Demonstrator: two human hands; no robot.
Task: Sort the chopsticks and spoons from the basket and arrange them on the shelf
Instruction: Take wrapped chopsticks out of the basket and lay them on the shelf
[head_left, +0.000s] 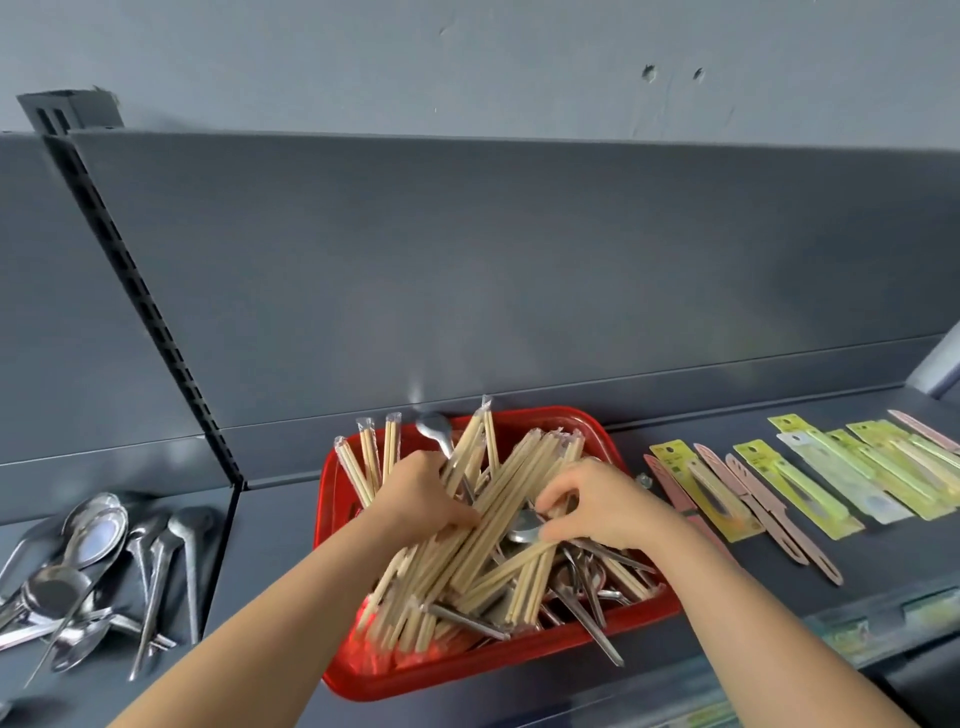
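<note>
A red basket (550, 415) stands on the dark shelf (270, 525), full of wrapped wooden chopsticks (524, 467) and metal spoons (587, 597). My left hand (421, 493) grips a bundle of chopsticks in the basket's left half, with one spoon (434, 428) sticking up behind it. My right hand (597, 501) is over the basket's middle and pinches the bowl of a spoon (522, 525) among the chopsticks. A pile of sorted spoons (98, 561) lies on the shelf at the far left.
A slotted upright (140, 296) divides the shelf's back panel left of the basket. Packaged utensils on yellow-green cards (810, 478) and pink ones (748, 509) lie in a row on the shelf to the right. The shelf's front edge carries label strips (883, 623).
</note>
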